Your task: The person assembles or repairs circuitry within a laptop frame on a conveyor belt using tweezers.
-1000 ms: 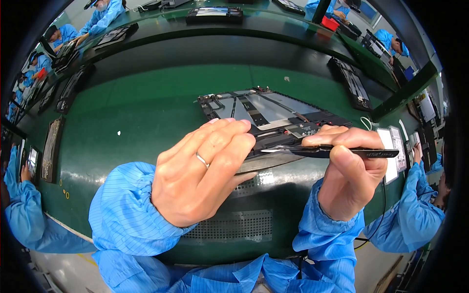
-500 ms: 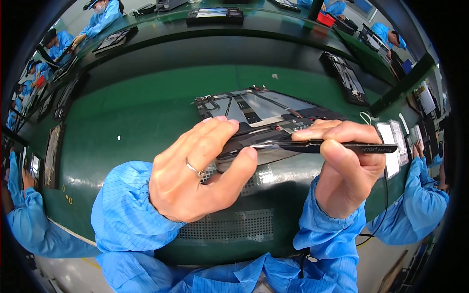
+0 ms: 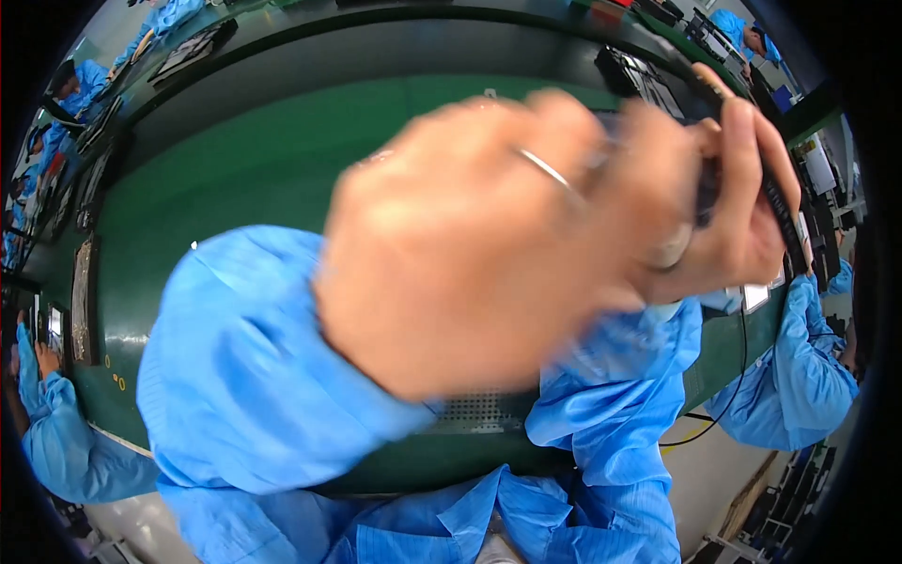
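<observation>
My left hand (image 3: 470,244), with a ring on one finger, is raised large across the middle of the head view and smeared by motion. Its fingers reach toward my right hand (image 3: 752,197) and overlap it, so whether they hold anything does not show. In my right hand is a pair of black tweezers (image 3: 789,226), slanting upward with the blurred tips toward the top. Something dark appears in the gap between the two hands, too hidden to name. The flat electronic device panel that lay under my hands before is covered from view.
A green work table (image 3: 235,169) spreads around me. At its left stands a narrow dark tray (image 3: 85,301). Another device panel (image 3: 639,80) lies at the far right. A perforated patch (image 3: 484,411) is near the front edge. Co-workers in blue sleeves (image 3: 794,376) sit at both sides.
Both hands have risen from the device panel, my left swinging right and closer to the camera. The tweezers have turned from level to steep. The view has shifted slightly.
</observation>
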Action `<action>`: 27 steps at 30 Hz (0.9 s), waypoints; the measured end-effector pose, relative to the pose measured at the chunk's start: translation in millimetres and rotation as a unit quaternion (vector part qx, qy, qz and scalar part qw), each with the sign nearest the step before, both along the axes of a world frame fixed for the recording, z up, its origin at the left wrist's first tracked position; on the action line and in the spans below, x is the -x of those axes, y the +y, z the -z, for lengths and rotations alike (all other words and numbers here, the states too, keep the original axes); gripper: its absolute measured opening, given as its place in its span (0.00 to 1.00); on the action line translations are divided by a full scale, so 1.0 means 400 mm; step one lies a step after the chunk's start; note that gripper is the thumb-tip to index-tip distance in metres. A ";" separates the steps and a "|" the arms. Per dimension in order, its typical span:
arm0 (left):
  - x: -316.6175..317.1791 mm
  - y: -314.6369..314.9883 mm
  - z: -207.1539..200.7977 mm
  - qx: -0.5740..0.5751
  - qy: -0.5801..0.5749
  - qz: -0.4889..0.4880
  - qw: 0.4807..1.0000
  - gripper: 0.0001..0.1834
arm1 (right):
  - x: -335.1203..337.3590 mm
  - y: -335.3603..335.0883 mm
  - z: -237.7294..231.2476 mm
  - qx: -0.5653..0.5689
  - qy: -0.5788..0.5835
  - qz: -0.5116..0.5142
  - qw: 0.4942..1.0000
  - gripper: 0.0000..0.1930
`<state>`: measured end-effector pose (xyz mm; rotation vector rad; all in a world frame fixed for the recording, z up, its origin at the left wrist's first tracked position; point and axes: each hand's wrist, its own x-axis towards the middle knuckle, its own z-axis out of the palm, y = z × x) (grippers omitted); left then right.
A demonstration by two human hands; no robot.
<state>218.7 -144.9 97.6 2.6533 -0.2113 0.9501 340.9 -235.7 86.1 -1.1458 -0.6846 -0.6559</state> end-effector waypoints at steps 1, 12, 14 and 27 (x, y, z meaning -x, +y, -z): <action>-0.025 0.031 0.022 -0.032 -0.002 -0.031 0.999 0.39 | -0.043 -0.032 0.006 0.006 0.007 0.011 1.000 0.07; -0.046 0.239 0.183 -0.099 -0.002 -0.096 0.990 0.25 | -0.245 -0.064 0.115 -0.135 0.128 -0.140 0.973 0.08; -0.017 0.213 0.130 -0.151 0.026 -0.094 0.984 0.26 | -0.282 -0.077 0.146 -0.185 0.175 -0.251 0.934 0.08; 0.113 0.016 0.166 -0.185 0.078 -0.083 0.976 0.28 | -0.264 -0.146 0.149 0.118 0.250 -0.261 0.925 0.06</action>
